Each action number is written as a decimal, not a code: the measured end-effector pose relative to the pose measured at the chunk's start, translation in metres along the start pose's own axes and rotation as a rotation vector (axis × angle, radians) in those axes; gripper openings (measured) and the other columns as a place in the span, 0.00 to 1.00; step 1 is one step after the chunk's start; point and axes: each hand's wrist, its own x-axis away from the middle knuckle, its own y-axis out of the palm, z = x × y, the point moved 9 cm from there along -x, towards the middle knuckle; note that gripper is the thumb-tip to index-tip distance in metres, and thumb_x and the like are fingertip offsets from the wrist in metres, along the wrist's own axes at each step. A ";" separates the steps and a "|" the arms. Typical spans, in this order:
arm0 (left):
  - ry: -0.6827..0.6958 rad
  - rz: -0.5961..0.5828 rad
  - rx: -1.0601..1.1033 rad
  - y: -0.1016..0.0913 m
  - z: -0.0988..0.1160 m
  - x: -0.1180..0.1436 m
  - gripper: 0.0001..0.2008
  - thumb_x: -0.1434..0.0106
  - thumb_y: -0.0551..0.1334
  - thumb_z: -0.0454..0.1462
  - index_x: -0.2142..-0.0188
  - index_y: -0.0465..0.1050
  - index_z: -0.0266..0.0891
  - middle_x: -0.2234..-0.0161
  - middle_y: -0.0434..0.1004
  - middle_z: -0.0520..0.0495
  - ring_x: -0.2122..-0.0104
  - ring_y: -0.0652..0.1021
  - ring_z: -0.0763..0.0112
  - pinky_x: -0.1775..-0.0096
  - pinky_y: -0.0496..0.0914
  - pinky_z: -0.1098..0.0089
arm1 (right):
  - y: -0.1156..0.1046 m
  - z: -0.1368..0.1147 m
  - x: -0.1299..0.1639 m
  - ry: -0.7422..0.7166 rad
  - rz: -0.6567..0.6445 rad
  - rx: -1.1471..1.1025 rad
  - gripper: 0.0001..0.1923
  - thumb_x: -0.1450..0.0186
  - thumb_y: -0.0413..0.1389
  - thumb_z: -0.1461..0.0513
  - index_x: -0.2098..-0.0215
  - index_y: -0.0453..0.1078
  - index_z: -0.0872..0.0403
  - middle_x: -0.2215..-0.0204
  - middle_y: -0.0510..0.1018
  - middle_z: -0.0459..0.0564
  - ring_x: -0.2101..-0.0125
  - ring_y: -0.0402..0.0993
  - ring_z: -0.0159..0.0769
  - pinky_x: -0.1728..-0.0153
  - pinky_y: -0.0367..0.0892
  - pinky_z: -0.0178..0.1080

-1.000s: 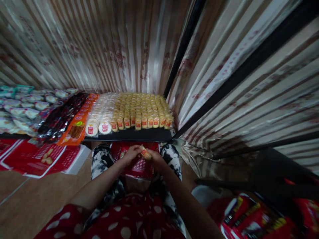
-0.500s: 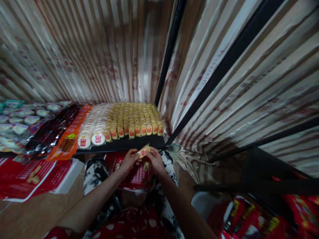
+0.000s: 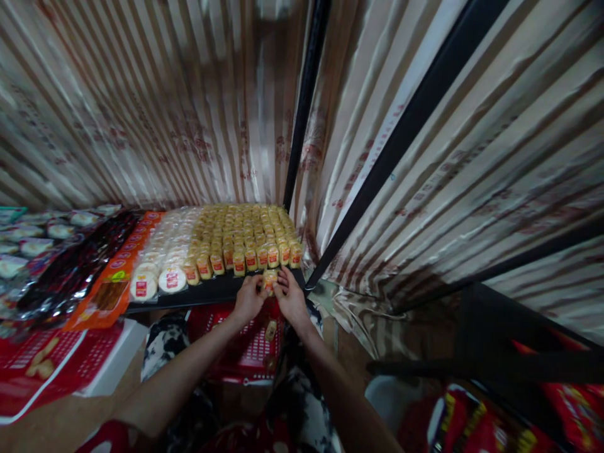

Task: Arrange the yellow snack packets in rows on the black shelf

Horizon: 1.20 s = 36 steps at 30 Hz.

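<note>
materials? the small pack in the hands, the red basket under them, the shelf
Pack: looks like clear glossy plastic film over a yellow cake, red label; it shines. Both hands, left and right, pinch it. Basket: likely moulded red plastic, shown by its grid of holes. Shelf: black, matt, flat board, probably painted metal or wood; cannot tell which.

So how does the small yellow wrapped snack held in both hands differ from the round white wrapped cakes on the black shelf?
The small yellow wrapped snack is narrow and yellow; the round white wrapped cakes are wider, flat discs. The snack is pinched between the left hand and right hand; the cakes rest untouched. Both carry red labels.
</note>
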 end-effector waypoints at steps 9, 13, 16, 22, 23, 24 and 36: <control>-0.146 0.060 0.072 0.032 0.014 -0.034 0.10 0.43 0.60 0.33 0.60 0.70 0.39 0.64 0.71 0.48 0.63 0.72 0.69 0.59 0.65 0.71 | -0.014 0.009 0.007 -0.108 0.186 0.244 0.26 0.40 0.45 0.65 0.43 0.58 0.56 0.46 0.65 0.58 0.45 0.61 0.41 0.45 0.59 0.49; -0.178 0.071 0.073 0.040 0.019 -0.046 0.10 0.43 0.59 0.32 0.60 0.70 0.39 0.64 0.72 0.46 0.61 0.73 0.66 0.57 0.65 0.69 | -0.014 0.017 0.002 -0.104 0.189 0.228 0.27 0.41 0.43 0.67 0.42 0.57 0.57 0.43 0.62 0.57 0.42 0.56 0.39 0.42 0.56 0.48; -0.147 0.090 0.015 0.043 0.025 -0.052 0.11 0.41 0.58 0.35 0.58 0.69 0.38 0.61 0.72 0.43 0.59 0.73 0.65 0.57 0.65 0.68 | -0.011 0.022 -0.002 -0.085 0.170 0.214 0.29 0.42 0.42 0.68 0.42 0.57 0.58 0.42 0.61 0.57 0.41 0.56 0.37 0.41 0.55 0.45; -0.111 0.134 -0.004 0.048 0.028 -0.057 0.12 0.41 0.58 0.36 0.57 0.63 0.36 0.61 0.71 0.43 0.60 0.73 0.65 0.57 0.65 0.67 | -0.012 0.028 -0.009 -0.093 0.168 0.209 0.29 0.43 0.42 0.69 0.42 0.58 0.60 0.42 0.62 0.56 0.41 0.57 0.36 0.41 0.54 0.44; -0.115 0.133 -0.006 0.049 0.027 -0.057 0.11 0.41 0.58 0.36 0.58 0.63 0.36 0.61 0.70 0.43 0.60 0.73 0.65 0.58 0.65 0.68 | -0.013 0.030 -0.010 -0.094 0.170 0.209 0.29 0.43 0.42 0.69 0.42 0.59 0.59 0.42 0.63 0.55 0.41 0.57 0.36 0.40 0.54 0.44; -0.118 0.136 -0.006 0.050 0.026 -0.058 0.10 0.41 0.58 0.35 0.59 0.63 0.36 0.62 0.70 0.43 0.61 0.73 0.66 0.58 0.65 0.68 | -0.013 0.031 -0.011 -0.094 0.175 0.211 0.29 0.43 0.42 0.69 0.42 0.59 0.58 0.43 0.63 0.55 0.42 0.57 0.36 0.40 0.53 0.44; -0.054 0.128 0.116 0.054 0.018 -0.061 0.05 0.41 0.56 0.35 0.64 0.61 0.39 0.73 0.66 0.53 0.73 0.70 0.73 0.67 0.64 0.72 | -0.014 0.026 -0.014 -0.141 0.182 0.224 0.25 0.40 0.42 0.68 0.44 0.61 0.57 0.44 0.64 0.56 0.42 0.58 0.37 0.42 0.55 0.47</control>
